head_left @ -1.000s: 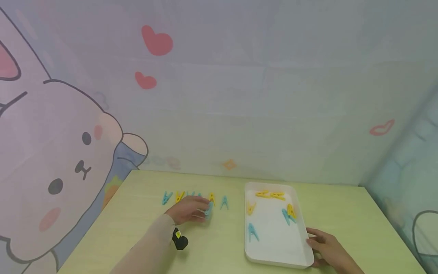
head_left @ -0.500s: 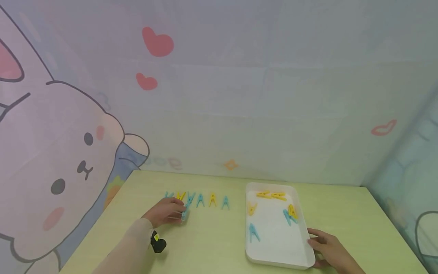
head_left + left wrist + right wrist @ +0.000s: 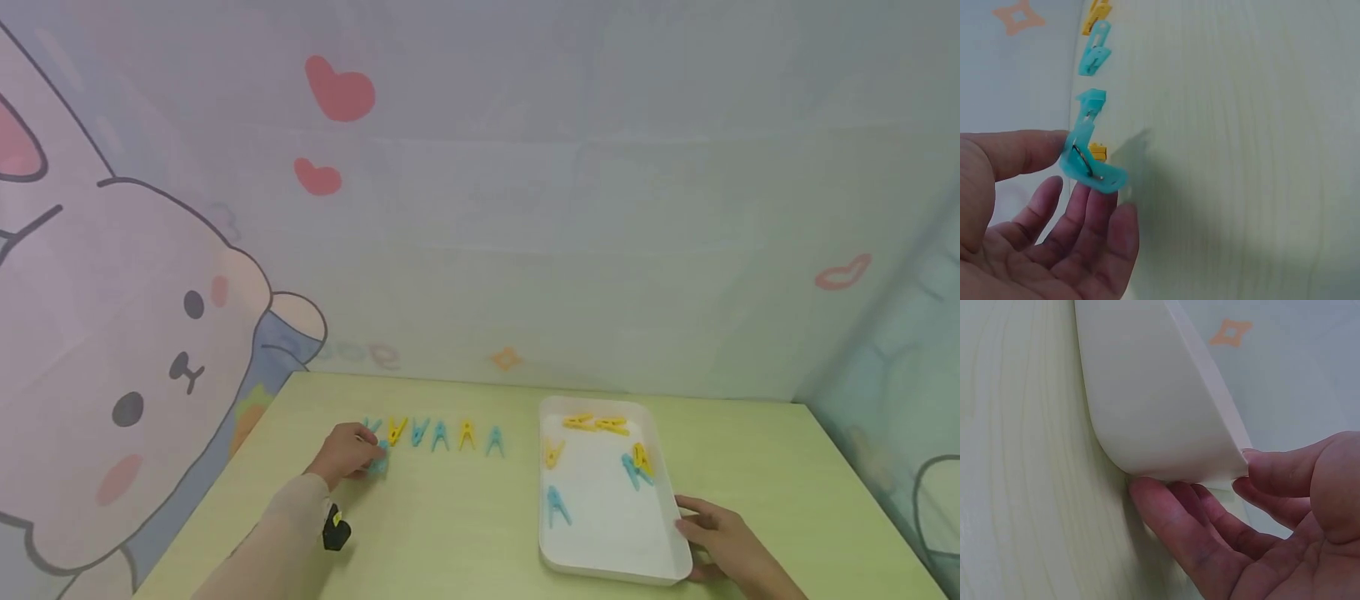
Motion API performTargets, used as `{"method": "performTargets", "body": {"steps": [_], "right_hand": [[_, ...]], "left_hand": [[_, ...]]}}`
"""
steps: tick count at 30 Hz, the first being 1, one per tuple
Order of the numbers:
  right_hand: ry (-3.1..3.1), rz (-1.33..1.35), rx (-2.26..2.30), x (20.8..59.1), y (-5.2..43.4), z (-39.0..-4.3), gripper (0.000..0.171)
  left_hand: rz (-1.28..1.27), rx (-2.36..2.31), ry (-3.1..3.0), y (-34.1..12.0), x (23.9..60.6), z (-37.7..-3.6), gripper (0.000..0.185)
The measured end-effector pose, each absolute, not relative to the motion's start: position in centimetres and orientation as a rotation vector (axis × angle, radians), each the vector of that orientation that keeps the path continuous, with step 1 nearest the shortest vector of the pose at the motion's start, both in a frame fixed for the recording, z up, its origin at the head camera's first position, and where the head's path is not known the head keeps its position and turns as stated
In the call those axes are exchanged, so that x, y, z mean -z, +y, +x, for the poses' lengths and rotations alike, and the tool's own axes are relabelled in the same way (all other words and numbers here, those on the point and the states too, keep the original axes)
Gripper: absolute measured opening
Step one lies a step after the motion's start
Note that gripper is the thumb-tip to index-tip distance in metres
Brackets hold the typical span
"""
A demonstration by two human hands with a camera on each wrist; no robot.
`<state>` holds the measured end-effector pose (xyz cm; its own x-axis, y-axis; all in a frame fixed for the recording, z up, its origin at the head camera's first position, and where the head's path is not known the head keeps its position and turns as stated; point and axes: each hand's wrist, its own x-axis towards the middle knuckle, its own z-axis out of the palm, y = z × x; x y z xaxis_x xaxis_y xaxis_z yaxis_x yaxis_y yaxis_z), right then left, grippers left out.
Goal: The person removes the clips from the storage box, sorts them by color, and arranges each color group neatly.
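My left hand (image 3: 352, 452) pinches a blue clothespin (image 3: 378, 463) just above the yellow-green table, at the left end of a row of blue and yellow clothespins (image 3: 439, 435). In the left wrist view my left hand (image 3: 1067, 182) holds the blue clothespin (image 3: 1096, 173) between thumb and fingers, with the row's pegs (image 3: 1094, 56) lying beyond it. My right hand (image 3: 716, 533) grips the near right corner of a white tray (image 3: 609, 537). In the right wrist view the thumb sits on the rim and the fingers (image 3: 1172, 519) lie under the tray (image 3: 1147, 394).
Several yellow and blue clothespins (image 3: 637, 467) lie inside the tray. The table (image 3: 465, 533) ends at a cartoon-printed backdrop behind and on both sides. A small black device (image 3: 335, 530) sits at my left wrist.
My left hand has carried the blue clothespin leftward along the row, from near its right part to its left end. The right hand has stayed on the tray corner.
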<state>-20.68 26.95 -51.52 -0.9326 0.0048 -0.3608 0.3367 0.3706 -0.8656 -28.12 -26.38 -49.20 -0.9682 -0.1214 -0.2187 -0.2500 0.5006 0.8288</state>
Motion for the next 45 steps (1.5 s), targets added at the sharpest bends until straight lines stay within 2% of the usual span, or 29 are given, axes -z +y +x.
{"method": "performTargets", "body": {"steps": [13,29,41,45], "right_hand": [[2.335,0.301,1.582,51.6,27.2,-20.6,0.055],[2.321,0.267,1.613,51.6,27.3,-20.4,0.056],[2.330,0.276,1.580,51.6,27.2,-20.5,0.055],[2.328,0.268,1.597,51.5,27.2,-20.3,0.055]], "left_hand": [[-0.318,-1.005,2.959,-26.4,49.3,-28.3,0.016],[-0.334,-0.930,2.979,-26.2,49.7,-28.5,0.011],[-0.409,-0.906,2.977,-26.0,49.3,-28.4,0.023],[-0.420,-0.936,3.000,-25.0,48.9,-28.5,0.022]]}}
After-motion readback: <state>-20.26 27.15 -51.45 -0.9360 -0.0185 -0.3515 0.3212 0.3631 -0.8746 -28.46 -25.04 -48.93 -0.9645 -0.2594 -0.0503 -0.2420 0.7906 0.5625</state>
